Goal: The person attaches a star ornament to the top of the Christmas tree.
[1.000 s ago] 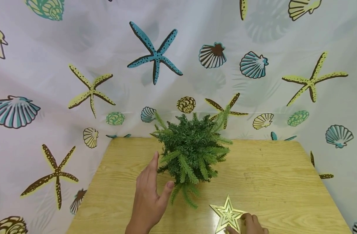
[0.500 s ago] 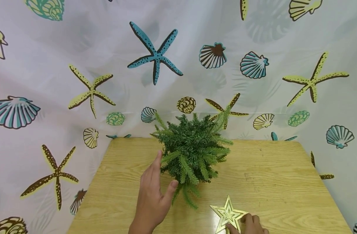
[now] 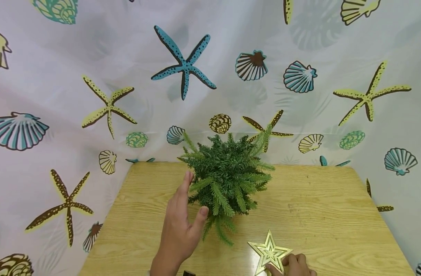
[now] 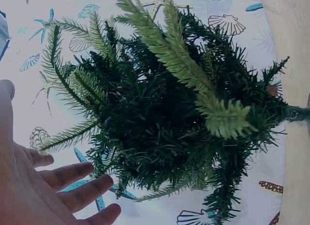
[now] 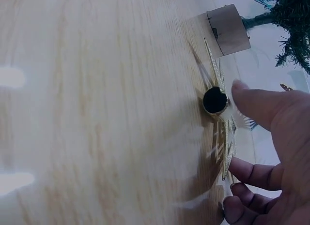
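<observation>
A small artificial Christmas tree [image 3: 227, 172] stands near the table's middle, its branches dark and light green. My left hand [image 3: 179, 226] is held at the tree's left side, fingers straight and thumb spread. In the left wrist view, those fingers [image 4: 82, 188] reach beside the branches without gripping any. A gold star tree topper [image 3: 270, 251] is at the table's front, right of the tree. My right hand [image 3: 295, 265] pinches it between thumb and fingers at its lower right edge. The right wrist view shows the star edge-on, with a round, dark-mouthed socket [image 5: 214, 100] on it.
The tree's trunk rises from a pale square block [image 5: 229, 30], seen in the right wrist view. A wood-grain table [image 3: 317, 207] lies under everything. White cloth [image 3: 224, 99] printed with starfish and shells hangs behind and at both sides.
My left hand has shifted a little to the right, closer to the tree, and then slightly up. The right hand and the star have hardly moved.
</observation>
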Demonstrator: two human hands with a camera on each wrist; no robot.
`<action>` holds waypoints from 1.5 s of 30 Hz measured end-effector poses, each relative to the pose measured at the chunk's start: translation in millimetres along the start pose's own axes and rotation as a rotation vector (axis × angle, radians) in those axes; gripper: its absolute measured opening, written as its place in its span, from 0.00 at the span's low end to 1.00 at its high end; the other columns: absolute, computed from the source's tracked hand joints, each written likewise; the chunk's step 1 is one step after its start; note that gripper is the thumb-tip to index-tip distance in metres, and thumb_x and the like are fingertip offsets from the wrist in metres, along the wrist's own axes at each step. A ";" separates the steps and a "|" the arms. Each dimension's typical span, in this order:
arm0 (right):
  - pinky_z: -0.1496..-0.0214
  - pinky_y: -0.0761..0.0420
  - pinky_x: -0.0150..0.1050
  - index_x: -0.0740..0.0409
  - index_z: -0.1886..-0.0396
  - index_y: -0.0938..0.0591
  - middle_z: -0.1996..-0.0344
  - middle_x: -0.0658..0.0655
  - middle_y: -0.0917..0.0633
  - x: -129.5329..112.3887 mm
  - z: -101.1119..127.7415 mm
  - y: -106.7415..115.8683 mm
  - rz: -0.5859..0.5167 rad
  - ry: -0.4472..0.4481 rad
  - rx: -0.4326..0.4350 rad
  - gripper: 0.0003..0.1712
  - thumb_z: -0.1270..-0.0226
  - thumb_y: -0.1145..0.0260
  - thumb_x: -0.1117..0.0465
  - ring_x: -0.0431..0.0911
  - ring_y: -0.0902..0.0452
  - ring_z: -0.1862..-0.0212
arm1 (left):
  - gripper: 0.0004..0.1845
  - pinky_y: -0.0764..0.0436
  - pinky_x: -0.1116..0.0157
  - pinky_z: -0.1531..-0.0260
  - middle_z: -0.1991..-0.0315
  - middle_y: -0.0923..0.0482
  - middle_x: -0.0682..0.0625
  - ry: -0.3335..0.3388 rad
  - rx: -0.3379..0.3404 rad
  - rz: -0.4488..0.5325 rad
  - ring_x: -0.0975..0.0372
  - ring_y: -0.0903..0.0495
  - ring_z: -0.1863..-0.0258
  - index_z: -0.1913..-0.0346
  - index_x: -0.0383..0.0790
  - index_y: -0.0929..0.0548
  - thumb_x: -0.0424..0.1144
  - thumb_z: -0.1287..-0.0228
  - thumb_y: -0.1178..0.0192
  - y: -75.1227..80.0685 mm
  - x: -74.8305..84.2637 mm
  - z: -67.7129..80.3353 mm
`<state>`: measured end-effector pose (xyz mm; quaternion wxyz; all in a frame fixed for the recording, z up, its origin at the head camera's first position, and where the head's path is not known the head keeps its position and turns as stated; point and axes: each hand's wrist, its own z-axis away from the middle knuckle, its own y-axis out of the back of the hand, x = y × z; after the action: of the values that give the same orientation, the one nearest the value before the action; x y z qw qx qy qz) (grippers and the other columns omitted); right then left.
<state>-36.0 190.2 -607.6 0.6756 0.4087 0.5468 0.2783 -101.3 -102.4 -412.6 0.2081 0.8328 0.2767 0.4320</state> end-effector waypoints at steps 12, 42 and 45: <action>0.65 0.38 0.46 0.54 0.75 0.23 0.75 0.51 0.28 -0.2 -0.8 -3.1 -0.001 0.025 0.032 0.33 0.58 0.29 0.29 0.44 0.33 0.74 | 0.41 0.45 0.44 0.37 0.28 0.44 0.51 -0.049 0.041 -0.029 0.55 0.40 0.33 0.24 0.48 0.51 0.44 0.34 0.41 -1.0 11.4 -15.6; 0.63 0.40 0.45 0.51 0.82 0.27 0.80 0.47 0.30 9.8 -7.6 -9.4 -0.077 0.001 0.061 0.28 0.59 0.24 0.36 0.41 0.35 0.77 | 0.32 0.45 0.39 0.38 0.36 0.30 0.48 -0.056 0.087 -0.167 0.54 0.32 0.36 0.28 0.48 0.37 0.58 0.30 0.51 -2.1 33.5 -50.3; 0.62 0.39 0.46 0.51 0.82 0.27 0.80 0.47 0.30 12.2 -8.4 -6.1 -0.098 -0.010 0.019 0.27 0.56 0.25 0.37 0.42 0.36 0.76 | 0.32 0.46 0.40 0.37 0.35 0.31 0.48 -0.062 0.086 -0.163 0.54 0.33 0.36 0.28 0.48 0.37 0.58 0.30 0.51 -0.3 36.8 -53.2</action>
<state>-41.6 199.2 -619.6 0.6872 0.3895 0.5653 0.2376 -128.4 -72.8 -361.8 0.2149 0.8285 0.3555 0.3754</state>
